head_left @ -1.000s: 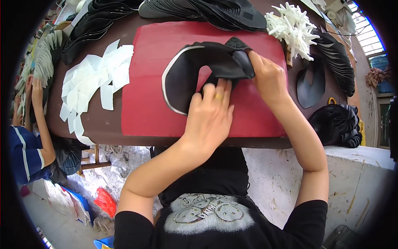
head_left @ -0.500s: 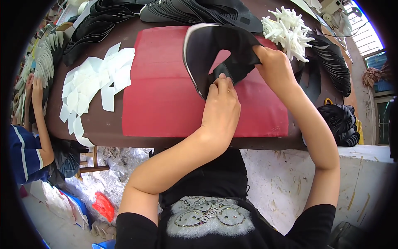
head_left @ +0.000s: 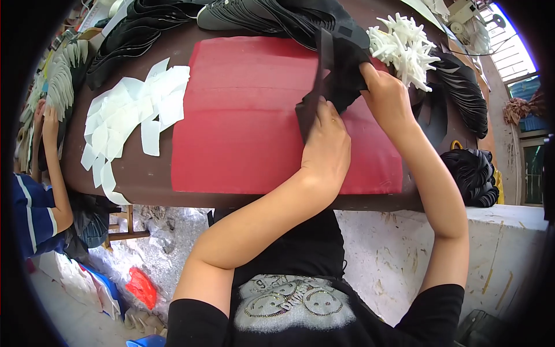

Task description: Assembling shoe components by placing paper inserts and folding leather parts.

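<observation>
A black shoe upper is held up over the right part of a red mat, turned nearly edge-on. My left hand pinches its lower near edge, fingers closed together. The upper's right end is gripped by my right hand, whose fingertips are partly hidden behind the material. Just beyond it lies a fanned stack of dark grey and black shoe uppers, which the held piece partly overlaps in view.
White cut pieces are spread left of the mat. A heap of white branching pieces sits at the far right. Black layered parts and a black bundle line the right edge. A co-worker's arm is at the left.
The shoe upper has turned from showing its broad, pale-edged face to nearly edge-on. My left hand has shifted slightly right with it; the right hand has barely moved.
</observation>
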A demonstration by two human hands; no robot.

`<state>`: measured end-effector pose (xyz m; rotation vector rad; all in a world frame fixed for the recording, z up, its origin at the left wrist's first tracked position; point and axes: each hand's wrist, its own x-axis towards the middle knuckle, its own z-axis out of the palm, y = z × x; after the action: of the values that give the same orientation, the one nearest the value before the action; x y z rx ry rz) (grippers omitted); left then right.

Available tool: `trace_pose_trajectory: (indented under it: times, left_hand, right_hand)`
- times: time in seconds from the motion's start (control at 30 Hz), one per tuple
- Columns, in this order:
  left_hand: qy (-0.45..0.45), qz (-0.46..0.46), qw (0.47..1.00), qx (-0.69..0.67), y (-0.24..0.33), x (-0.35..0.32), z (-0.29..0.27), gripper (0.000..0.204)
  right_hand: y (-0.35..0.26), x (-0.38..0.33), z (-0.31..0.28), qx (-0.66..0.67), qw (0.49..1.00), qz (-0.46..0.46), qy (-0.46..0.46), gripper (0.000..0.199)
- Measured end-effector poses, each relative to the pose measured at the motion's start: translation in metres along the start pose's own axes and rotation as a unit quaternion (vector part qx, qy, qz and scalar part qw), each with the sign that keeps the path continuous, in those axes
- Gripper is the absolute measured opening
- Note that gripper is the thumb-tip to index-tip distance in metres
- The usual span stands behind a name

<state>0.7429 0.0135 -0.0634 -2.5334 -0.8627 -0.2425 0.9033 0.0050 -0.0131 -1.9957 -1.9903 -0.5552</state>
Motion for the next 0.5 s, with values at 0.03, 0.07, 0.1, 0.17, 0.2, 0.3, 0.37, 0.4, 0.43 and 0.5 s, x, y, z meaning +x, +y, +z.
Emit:
trace_pose_trajectory:
  times: [0.03, 0.07, 0.1, 0.17, 0.2, 0.3, 0.37, 0.4, 0.43, 0.5]
  left_hand:
    - [0.018, -0.024, 0.999, -0.014, 0.004, 0.001, 0.004, 0.044]
    - [0.036, -0.048, 0.998, -0.028, 0.008, 0.002, 0.008, 0.044]
    - [0.035, -0.049, 0.998, -0.028, 0.006, 0.004, 0.007, 0.044]
    - [0.017, -0.051, 0.997, -0.059, 0.003, 0.009, 0.004, 0.045]
    - [0.008, -0.052, 0.996, -0.075, 0.002, 0.011, 0.002, 0.045]
    - [0.004, -0.041, 0.995, -0.096, -0.001, 0.016, 0.004, 0.045]
    - [0.012, -0.015, 0.994, -0.103, -0.002, 0.018, 0.007, 0.044]
    - [0.016, -0.002, 0.994, -0.106, -0.002, 0.018, 0.008, 0.043]
    - [0.017, -0.003, 0.994, -0.106, -0.002, 0.018, 0.008, 0.043]
    - [0.015, -0.013, 0.995, -0.093, 0.001, 0.014, 0.006, 0.043]
  right_hand:
    - [0.000, -0.004, 0.007, -0.008, 1.000, 0.013, 0.000, 0.034]
    - [0.002, -0.006, 0.010, -0.017, 1.000, 0.026, 0.001, 0.038]
    - [-0.001, -0.004, 0.010, -0.016, 1.000, 0.025, 0.000, 0.038]
    - [-0.008, 0.001, 0.003, -0.007, 0.999, 0.044, -0.011, 0.037]
    - [-0.012, 0.003, -0.001, -0.002, 0.998, 0.054, -0.016, 0.036]
    - [-0.017, 0.009, -0.010, 0.106, 0.989, 0.087, -0.052, 0.033]
    - [-0.019, 0.013, -0.015, 0.312, 0.935, 0.129, -0.111, 0.028]
    - [-0.021, 0.014, -0.016, 0.410, 0.889, 0.147, -0.139, 0.025]
    - [-0.023, 0.014, -0.017, 0.409, 0.890, 0.146, -0.138, 0.025]
    - [-0.031, 0.010, -0.021, 0.409, 0.895, 0.140, -0.108, 0.019]
